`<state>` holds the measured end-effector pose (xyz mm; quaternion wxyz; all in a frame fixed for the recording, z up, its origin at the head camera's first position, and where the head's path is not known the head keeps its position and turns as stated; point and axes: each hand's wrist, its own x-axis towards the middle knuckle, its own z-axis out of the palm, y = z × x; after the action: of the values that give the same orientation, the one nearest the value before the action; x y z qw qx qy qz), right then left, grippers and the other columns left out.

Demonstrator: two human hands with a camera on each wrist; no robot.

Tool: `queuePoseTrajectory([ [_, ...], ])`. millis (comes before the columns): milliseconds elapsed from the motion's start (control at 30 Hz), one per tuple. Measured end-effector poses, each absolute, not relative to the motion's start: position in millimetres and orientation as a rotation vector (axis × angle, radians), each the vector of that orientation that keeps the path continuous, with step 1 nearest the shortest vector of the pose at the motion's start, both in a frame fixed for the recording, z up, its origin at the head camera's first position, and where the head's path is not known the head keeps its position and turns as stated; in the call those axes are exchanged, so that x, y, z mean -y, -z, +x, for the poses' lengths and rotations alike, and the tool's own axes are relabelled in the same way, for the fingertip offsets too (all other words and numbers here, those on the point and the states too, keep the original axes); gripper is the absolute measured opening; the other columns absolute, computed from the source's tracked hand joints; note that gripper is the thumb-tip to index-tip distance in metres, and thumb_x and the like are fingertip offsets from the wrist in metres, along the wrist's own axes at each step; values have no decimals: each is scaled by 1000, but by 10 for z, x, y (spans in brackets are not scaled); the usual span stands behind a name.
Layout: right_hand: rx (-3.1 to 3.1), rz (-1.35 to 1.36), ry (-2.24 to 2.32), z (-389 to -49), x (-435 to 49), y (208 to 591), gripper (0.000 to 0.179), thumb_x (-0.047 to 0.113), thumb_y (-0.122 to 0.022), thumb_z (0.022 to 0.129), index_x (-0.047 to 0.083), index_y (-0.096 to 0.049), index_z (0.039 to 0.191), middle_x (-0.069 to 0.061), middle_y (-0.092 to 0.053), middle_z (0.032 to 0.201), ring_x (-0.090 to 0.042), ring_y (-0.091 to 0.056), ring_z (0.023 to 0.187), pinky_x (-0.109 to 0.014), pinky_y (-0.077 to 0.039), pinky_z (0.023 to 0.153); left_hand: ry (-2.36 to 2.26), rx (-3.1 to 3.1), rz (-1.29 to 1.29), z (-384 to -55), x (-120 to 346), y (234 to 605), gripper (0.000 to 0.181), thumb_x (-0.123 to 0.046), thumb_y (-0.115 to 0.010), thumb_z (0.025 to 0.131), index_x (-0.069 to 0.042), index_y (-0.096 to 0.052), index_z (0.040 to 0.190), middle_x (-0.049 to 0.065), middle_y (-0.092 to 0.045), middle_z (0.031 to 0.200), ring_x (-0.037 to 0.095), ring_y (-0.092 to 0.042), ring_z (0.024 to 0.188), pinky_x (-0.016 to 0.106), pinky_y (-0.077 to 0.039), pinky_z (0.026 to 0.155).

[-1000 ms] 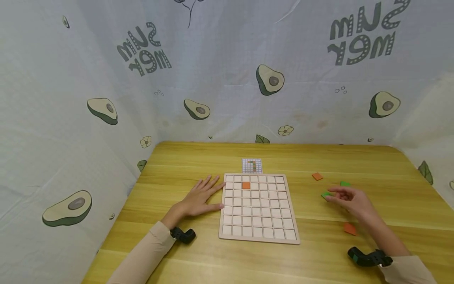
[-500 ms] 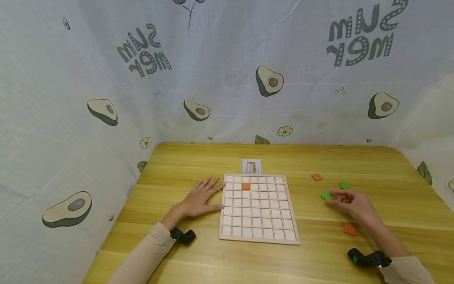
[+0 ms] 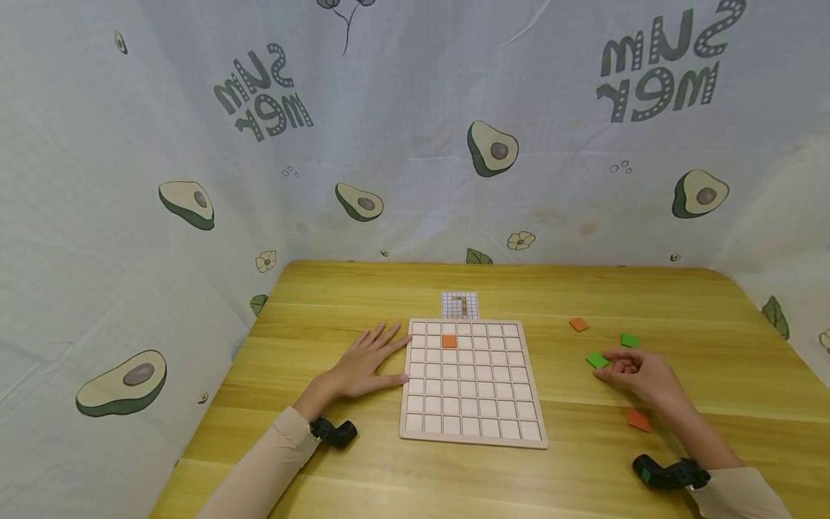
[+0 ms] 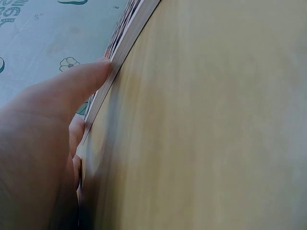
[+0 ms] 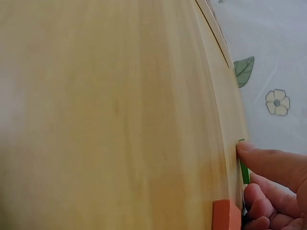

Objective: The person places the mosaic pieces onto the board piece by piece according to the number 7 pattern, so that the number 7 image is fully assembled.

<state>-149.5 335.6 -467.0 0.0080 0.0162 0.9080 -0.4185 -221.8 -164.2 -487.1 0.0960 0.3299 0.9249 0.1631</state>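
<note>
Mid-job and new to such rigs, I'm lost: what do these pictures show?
There is no machine, just a person's left hand and right hand. The wide picture comes from a head-worn camera, the close ones from wrist cameras. On the table lies a gridded board holding one orange tile, a small pattern card just beyond it. To the right are two loose orange tiles and two green tiles. The left hand touches the board's edge; the right hand pinches the nearer green tile between thumb and finger.
</note>
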Motion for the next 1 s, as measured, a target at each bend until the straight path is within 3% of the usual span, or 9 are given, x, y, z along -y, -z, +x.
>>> queuePoseTrajectory([
  [800, -2953, -25, 1193, -1512, -3327, 4696, 32, 7, -71, 93, -18, -64, 113, -5, -56, 76, -8, -43, 63, -23, -38, 54, -470, -2753, 988, -2220, 1652, 4898, 82, -71, -42, 95, -32, -15, 161, 0, -4, 167, 27, 3, 152, 49, 1, 120],
  [1000, -2927, -25, 1192, -1524, -3342, 4655, 34, 10, -66, 97, -18, -62, 116, -5, -54, 78, -9, -41, 64, -25, -34, 54, -468, -2750, 994, -2225, 1652, 4885, 82, -71, -40, 95, -32, -14, 161, 0, -3, 167, 25, 4, 152, 49, 2, 120],
])
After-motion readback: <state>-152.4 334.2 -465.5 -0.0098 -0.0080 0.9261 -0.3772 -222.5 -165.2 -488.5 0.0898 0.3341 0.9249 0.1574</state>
